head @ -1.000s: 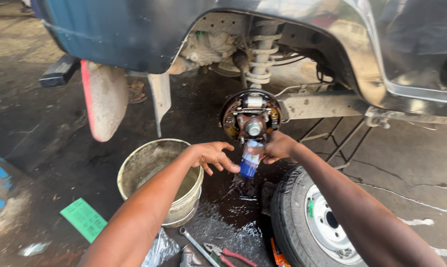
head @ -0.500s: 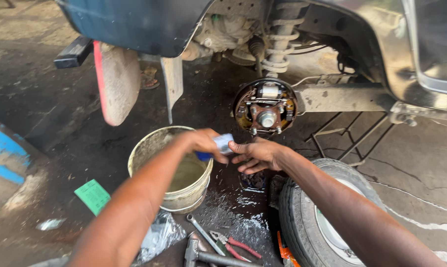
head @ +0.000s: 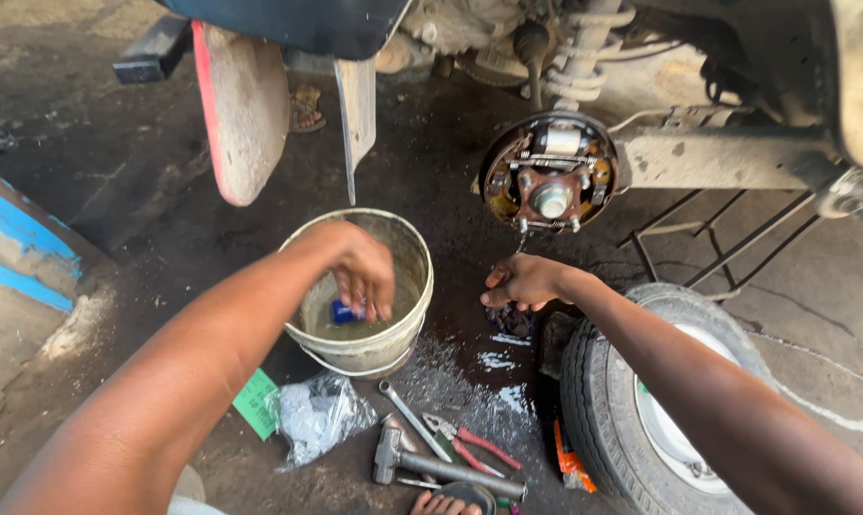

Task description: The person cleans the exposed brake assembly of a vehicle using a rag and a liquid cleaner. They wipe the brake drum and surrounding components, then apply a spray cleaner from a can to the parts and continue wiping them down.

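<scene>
My left hand [head: 363,272] reaches down into a dirty white bucket [head: 415,315] and holds a small blue-capped bottle [head: 343,311] at the murky water inside. My right hand [head: 522,282] hovers palm down over the wet ground, below the exposed drum brake assembly [head: 549,175] of a raised vehicle; its fingers are curled and I cannot tell whether it holds anything.
A removed wheel [head: 641,405] lies flat at the lower right. A hammer [head: 431,463], a spanner [head: 408,415], red-handled pliers [head: 474,443] and a plastic bag [head: 319,415] lie on the oily floor. A mud flap [head: 245,110] hangs at the upper left.
The blue-capped bottle went from beside the brake hub, in my right hand, to my left hand, which has dipped it into the bucket. My right hand has dropped below the hub.
</scene>
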